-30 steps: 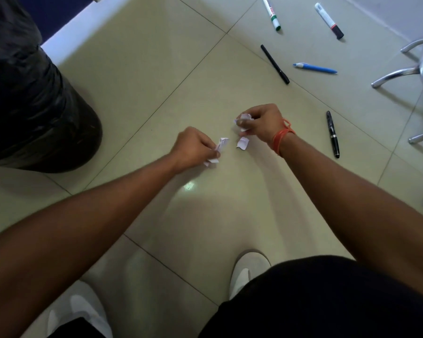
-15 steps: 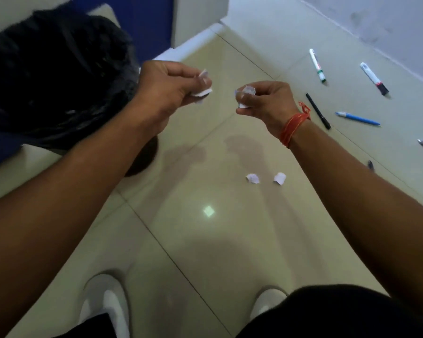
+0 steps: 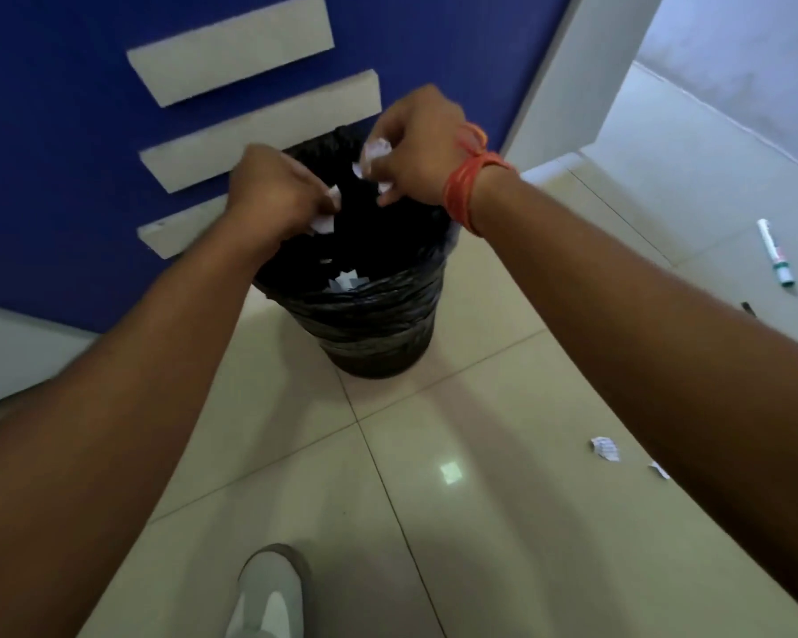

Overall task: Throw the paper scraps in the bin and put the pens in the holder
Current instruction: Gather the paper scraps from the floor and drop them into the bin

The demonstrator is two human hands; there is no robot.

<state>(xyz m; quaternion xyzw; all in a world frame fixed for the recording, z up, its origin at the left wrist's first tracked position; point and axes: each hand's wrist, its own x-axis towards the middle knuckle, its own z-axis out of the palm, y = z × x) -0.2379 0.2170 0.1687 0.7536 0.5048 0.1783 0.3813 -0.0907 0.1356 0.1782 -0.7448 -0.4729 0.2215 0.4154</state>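
Note:
A bin (image 3: 369, 315) lined with a black bag stands against the blue wall, with white scraps (image 3: 347, 281) lying inside. Both my hands hover over its mouth. My left hand (image 3: 277, 191) pinches white paper scraps (image 3: 324, 222) at its fingertips. My right hand (image 3: 415, 149), with an orange thread at the wrist, holds crumpled paper scraps (image 3: 375, 151) above the opening. Two more scraps (image 3: 604, 448) (image 3: 659, 469) lie on the floor tiles at the right. A white marker with a green cap (image 3: 775, 251) lies farther right, and the tip of a black pen (image 3: 748, 307) shows beside my right forearm.
The blue wall (image 3: 65, 154) with white raised bars (image 3: 231, 52) rises right behind the bin. A white pillar (image 3: 590, 76) stands to the right. My white shoe (image 3: 268, 591) is on the beige tiled floor (image 3: 480, 522) at the bottom.
My view turned left toward the bin. Both hands carried their scraps from above the floor to over the bin's mouth. The other pens have left the view.

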